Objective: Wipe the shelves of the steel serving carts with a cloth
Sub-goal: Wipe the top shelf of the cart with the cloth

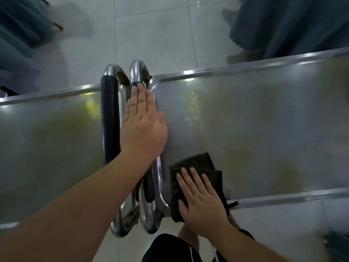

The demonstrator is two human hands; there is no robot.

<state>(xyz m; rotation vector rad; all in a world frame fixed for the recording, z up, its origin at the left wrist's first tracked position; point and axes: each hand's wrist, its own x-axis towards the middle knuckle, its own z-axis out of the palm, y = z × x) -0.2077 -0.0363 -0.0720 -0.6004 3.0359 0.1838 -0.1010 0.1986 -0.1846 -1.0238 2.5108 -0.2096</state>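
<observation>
Two steel serving carts stand end to end below me, their handles meeting in the middle. The right cart's top shelf is dull steel with yellowish smears. My right hand lies flat with spread fingers on a dark cloth, pressing it onto that shelf's near left corner. My left hand rests flat, fingers together, on the right cart's steel handle. The left cart's top shelf also shows yellowish marks.
The left cart's handle has a black sleeve and sits right beside my left hand. Teal fabric hangs at the far left and far right over a pale tiled floor. My dark shorts show below.
</observation>
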